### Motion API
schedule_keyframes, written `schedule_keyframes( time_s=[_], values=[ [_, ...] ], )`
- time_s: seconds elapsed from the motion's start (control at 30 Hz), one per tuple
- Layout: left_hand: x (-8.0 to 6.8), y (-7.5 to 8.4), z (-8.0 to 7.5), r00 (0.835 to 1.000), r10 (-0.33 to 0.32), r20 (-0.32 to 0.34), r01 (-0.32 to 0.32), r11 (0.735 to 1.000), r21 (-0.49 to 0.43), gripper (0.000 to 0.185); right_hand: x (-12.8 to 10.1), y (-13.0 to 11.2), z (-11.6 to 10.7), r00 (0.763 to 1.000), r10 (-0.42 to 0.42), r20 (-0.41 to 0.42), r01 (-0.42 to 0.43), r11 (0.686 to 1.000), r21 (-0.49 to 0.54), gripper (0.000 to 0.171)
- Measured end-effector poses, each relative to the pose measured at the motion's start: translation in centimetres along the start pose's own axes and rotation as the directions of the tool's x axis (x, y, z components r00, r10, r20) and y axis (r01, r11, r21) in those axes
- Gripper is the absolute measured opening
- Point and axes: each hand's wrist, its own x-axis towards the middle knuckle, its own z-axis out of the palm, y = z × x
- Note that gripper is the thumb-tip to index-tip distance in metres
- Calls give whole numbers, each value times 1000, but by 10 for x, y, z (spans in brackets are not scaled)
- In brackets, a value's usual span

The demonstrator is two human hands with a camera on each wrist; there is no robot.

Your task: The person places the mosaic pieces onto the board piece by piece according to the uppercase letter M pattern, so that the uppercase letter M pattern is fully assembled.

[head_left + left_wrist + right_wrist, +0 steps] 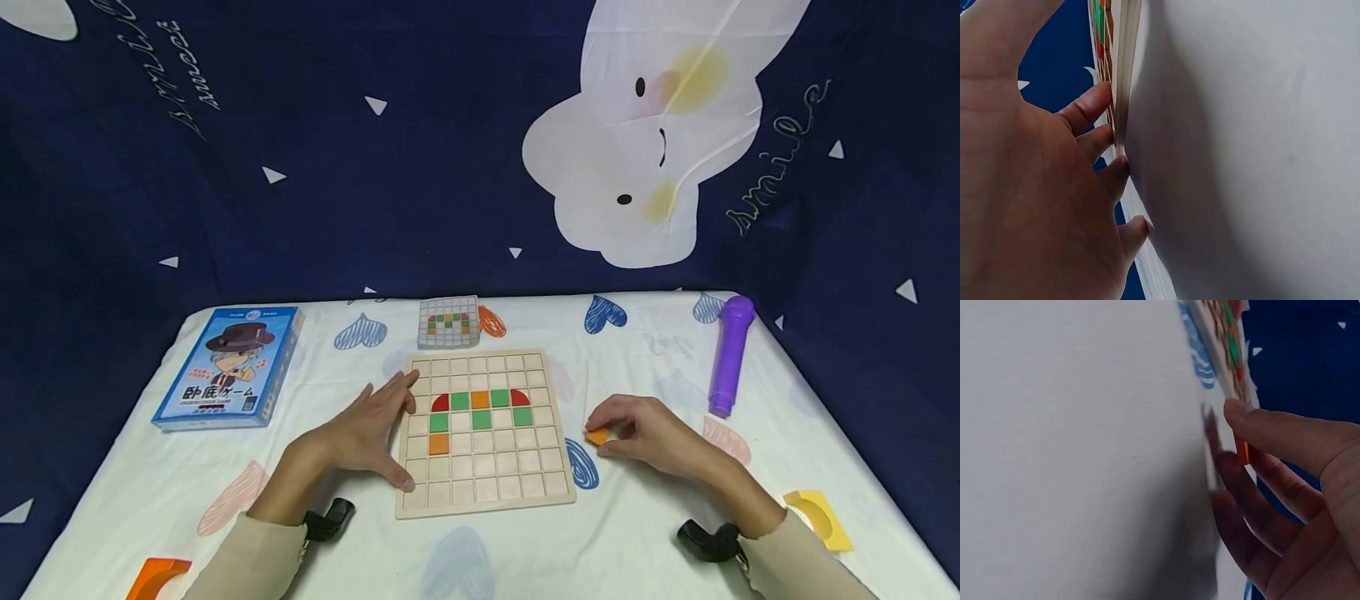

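A wooden grid board (498,487) lies on the white cloth, holding green, red and orange tiles in its cells. One orange tile (438,444) sits alone in the lower left of that pattern. My left hand (363,437) rests along the board's left edge, its fingers spread and touching the frame; the left wrist view shows its fingertips against the board's side (1124,69). To the right of the board, my right hand (648,437) pinches another orange tile (1242,450) between thumb and fingers, just above the cloth.
Behind the board lies a pattern card (448,340) printed with a similar grid. A blue game box (225,367) is at the left and a purple tube (731,358) at the right. Near the front are a yellow block (832,529) and an orange block (153,575).
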Motion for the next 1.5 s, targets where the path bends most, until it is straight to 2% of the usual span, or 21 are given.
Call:
schedule_keyframes(
  time_s=[0.27, 0.6, 0.97, 1.2, 1.5],
  values=[
    [0, 1, 0, 1000, -5, -3, 5, 1000, -1, 89, 5, -6, -4, 1000, 23, -11, -23, 1000, 13, 29],
    [0, 0, 0, 1000, 2, -5, -2, 1000, 14, 91, 18, -16, 5, 997, -54, -48, 54, 999, 2, 26],
    [0, 1, 0, 1000, 0, -4, 0, 1000, -1, 90, 33, -30, 18, 998, -60, -27, 62, 997, 47, 21],
    [0, 1, 0, 1000, -4, -4, 4, 1000, 4, 89, 41, -38, 23, 999, -54, 2, 53, 992, 114, 21],
    [0, 1, 0, 1000, -4, -2, 4, 1000, -3, 89, 46, -44, 32, 996, -85, 10, 84, 995, 55, 20]
  ],
)
